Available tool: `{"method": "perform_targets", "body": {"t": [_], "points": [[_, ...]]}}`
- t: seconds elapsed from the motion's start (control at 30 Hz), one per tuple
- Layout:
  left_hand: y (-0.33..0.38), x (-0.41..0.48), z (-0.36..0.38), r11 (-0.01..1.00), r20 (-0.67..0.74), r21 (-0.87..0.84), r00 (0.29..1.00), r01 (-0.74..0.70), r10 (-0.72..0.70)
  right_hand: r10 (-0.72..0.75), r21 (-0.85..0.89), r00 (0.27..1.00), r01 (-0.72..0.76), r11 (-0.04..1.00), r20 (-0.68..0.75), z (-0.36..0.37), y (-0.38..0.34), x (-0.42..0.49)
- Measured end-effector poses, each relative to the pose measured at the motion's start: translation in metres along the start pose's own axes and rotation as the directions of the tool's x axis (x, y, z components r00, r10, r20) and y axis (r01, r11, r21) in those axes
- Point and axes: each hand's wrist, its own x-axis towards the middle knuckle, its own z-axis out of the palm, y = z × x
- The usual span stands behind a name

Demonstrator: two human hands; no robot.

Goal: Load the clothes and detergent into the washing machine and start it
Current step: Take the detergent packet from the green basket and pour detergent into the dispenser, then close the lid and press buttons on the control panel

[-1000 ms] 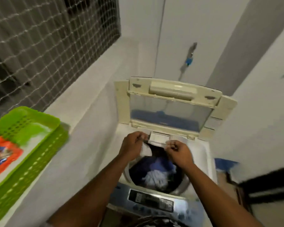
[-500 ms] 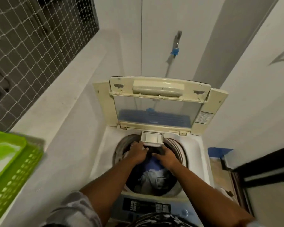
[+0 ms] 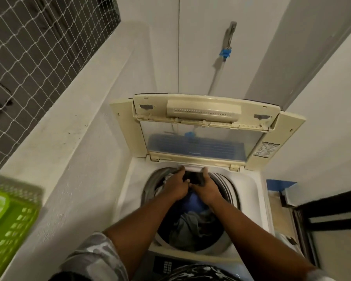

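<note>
Our left hand (image 3: 175, 186) and right hand (image 3: 206, 188) press straight fingers on the drawer (image 3: 191, 168) at centre; white walls (image 3: 89, 189) crowd the washing machine (image 3: 249, 189), lid (image 3: 203, 142) upright.

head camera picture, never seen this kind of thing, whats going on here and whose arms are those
This picture comes from a wide-angle camera worn on a person's head, looking forward and down. No robot here: the two bare arms are that person's own. Below stands a top-loading washing machine with its lid raised. Clothes lie in the drum. The left hand and right hand reach to a white detergent drawer at the back edge of the opening; whether they pinch it or push cannot be told. A green basket sits at the left edge, and a tap is on the wall behind.
</note>
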Motion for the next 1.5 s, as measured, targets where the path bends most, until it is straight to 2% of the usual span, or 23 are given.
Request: {"method": "perform_targets", "body": {"t": [0.17,0.33,0.43,0.5,0.57,0.63,0.67,0.7,0.73,0.77,0.83,0.87,0.9,0.93,0.97,1.03,1.07,1.1,1.13,1.2,1.27,1.37,1.5], "points": [[-0.011,0.004,0.0,0.999,0.051,0.003,0.998,-0.041,0.041,0.032,0.07,0.999,-0.035,0.997,0.044,0.013,0.003,0.012],[-0.016,-0.005,-0.007,0.995,0.058,0.051,0.995,-0.08,0.077,-0.016,0.108,0.998,0.009,0.994,0.068,0.017,0.012,0.01],[-0.012,-0.012,-0.013,0.997,-0.045,-0.011,0.996,-0.076,0.075,-0.011,-0.09,1.0,0.012,0.996,0.005,0.001,0.008,0.005],[-0.011,-0.014,-0.019,0.994,-0.103,0.023,0.989,-0.106,0.108,-0.056,-0.241,0.998,0.045,0.969,-0.036,-0.014,-0.015,-0.009],[-0.013,-0.017,-0.029,0.984,-0.146,0.103,0.976,-0.148,0.162,-0.143,-0.378,0.99,0.128,0.917,-0.013,-0.029,-0.046,-0.029],[-0.007,-0.027,-0.044,0.975,-0.275,0.106,0.936,-0.197,0.219,-0.301,-0.504,0.953,0.261,0.823,0.002,-0.045,-0.075,-0.05],[0.004,-0.038,-0.054,0.956,-0.384,0.126,0.875,-0.266,0.294,-0.387,-0.533,0.922,0.316,0.785,-0.024,-0.053,-0.092,-0.063],[0.018,-0.051,-0.067,0.927,-0.509,0.16,0.776,-0.34,0.373,-0.488,-0.563,0.87,0.369,0.74,-0.071,-0.061,-0.111,-0.075],[0.034,-0.063,-0.08,0.888,-0.615,0.196,0.653,-0.416,0.442,-0.603,-0.592,0.789,0.432,0.68,-0.117,-0.071,-0.13,-0.087],[0.052,-0.076,-0.094,0.84,-0.686,0.243,0.526,-0.486,0.503,-0.722,-0.63,0.674,0.494,0.599,-0.157,-0.082,-0.153,-0.099],[0.089,-0.094,-0.122,0.737,-0.726,0.384,0.312,-0.556,0.613,-0.887,-0.709,0.415,0.562,0.426,-0.204,-0.109,-0.196,-0.114],[0.108,-0.101,-0.135,0.702,-0.713,0.466,0.241,-0.539,0.658,-0.914,-0.759,0.334,0.527,0.383,-0.229,-0.124,-0.218,-0.117],[0.125,-0.106,-0.148,0.688,-0.692,0.535,0.213,-0.491,0.69,-0.916,-0.802,0.304,0.461,0.38,-0.26,-0.137,-0.238,-0.116],[0.141,-0.108,-0.159,0.685,-0.659,0.59,0.235,-0.428,0.714,-0.901,-0.83,0.333,0.39,0.4,-0.278,-0.147,-0.252,-0.11],[0.156,-0.109,-0.169,0.682,-0.619,0.634,0.29,-0.365,0.73,-0.872,-0.85,0.402,0.32,0.418,-0.278,-0.155,-0.262,-0.102],[0.175,-0.102,-0.183,0.671,-0.516,0.679,0.456,-0.298,0.725,-0.782,-0.875,0.578,0.224,0.428,-0.235,-0.163,-0.269,-0.089],[0.178,-0.096,-0.186,0.671,-0.469,0.681,0.531,-0.292,0.706,-0.745,-0.877,0.63,0.207,0.434,-0.22,-0.163,-0.269,-0.086],[0.179,-0.091,-0.188,0.676,-0.436,0.675,0.579,-0.297,0.69,-0.737,-0.873,0.637,0.205,0.443,-0.225,-0.162,-0.267,-0.085],[0.179,-0.088,-0.189,0.681,-0.422,0.664,0.596,-0.31,0.683,-0.749,-0.869,0.616,0.205,0.451,-0.243,-0.16,-0.265,-0.085],[0.177,-0.088,-0.189,0.68,-0.437,0.659,0.572,-0.322,0.694,-0.756,-0.874,0.592,0.172,0.455,-0.278,-0.154,-0.266,-0.088],[0.178,-0.092,-0.191,0.676,-0.437,0.662,0.568,-0.322,0.698,-0.718,-0.876,0.636,0.132,0.463,-0.283,-0.152,-0.269,-0.092],[0.182,-0.097,-0.197,0.686,-0.398,0.658,0.63,-0.31,0.666,-0.656,-0.864,0.71,0.136,0.485,-0.257,-0.155,-0.269,-0.097],[0.177,-0.099,-0.203,0.677,-0.337,0.664,0.68,-0.319,0.651,-0.638,-0.874,0.739,0.145,0.464,-0.216,-0.156,-0.264,-0.1]]}}
